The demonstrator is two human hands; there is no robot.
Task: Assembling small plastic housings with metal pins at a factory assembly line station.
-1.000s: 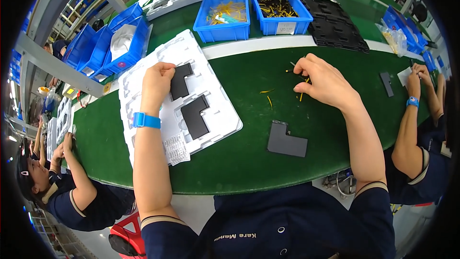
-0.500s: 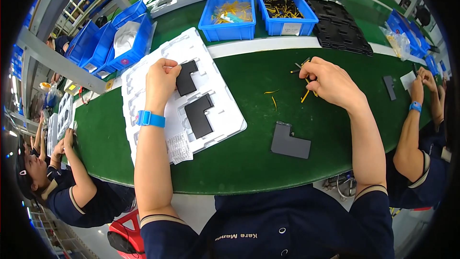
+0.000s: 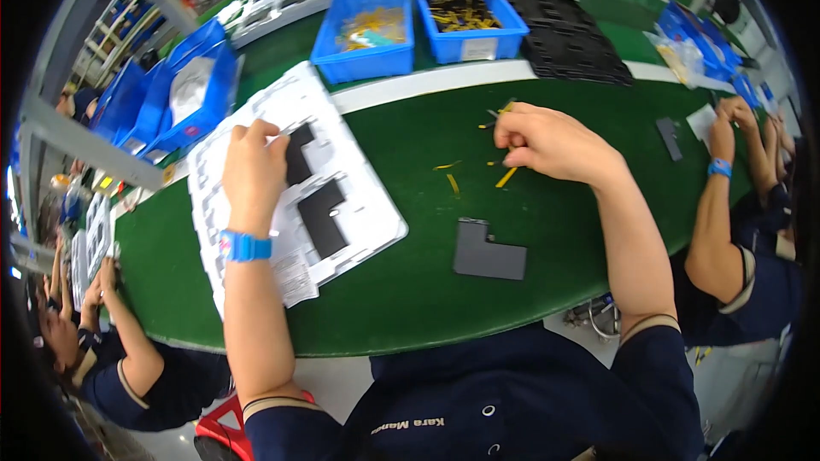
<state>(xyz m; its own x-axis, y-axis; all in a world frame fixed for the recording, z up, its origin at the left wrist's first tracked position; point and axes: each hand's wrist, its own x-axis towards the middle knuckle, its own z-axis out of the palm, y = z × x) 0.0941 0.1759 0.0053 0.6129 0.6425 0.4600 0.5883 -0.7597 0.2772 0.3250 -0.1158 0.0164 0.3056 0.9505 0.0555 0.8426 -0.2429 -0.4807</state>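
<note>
My left hand [image 3: 254, 175] is over a white moulded tray [image 3: 376, 226], thumb and forefinger apart with nothing between them. Beside those fingertips a flat black L-shaped block [image 3: 299, 156] lies in the tray, partly covered by the hand. A second black L-shaped block [image 3: 323, 220] sits in the pocket nearer me. My right hand [image 3: 551, 143] is pinched around thin yellow-and-black strips [image 3: 506, 177], whose ends stick out past the fingers. Two loose yellow strips [image 3: 453, 183] rest on the green tabletop to its left. Closer to me lies a grey L-shaped block [image 3: 489, 251].
Across the table stand a blue bin of yellow strips [image 3: 363, 60] and a blue bin of darker strips [image 3: 478, 44]. A black moulded tray [image 3: 572, 38] lies right of them. More blue bins [image 3: 192, 115] stand far left. Co-workers' arms [image 3: 717, 196] are at the right and left.
My left fingers have come off the upper black block, which stays in the tray. My right hand remains at the strips. The whole view has shifted, with things appearing farther left.
</note>
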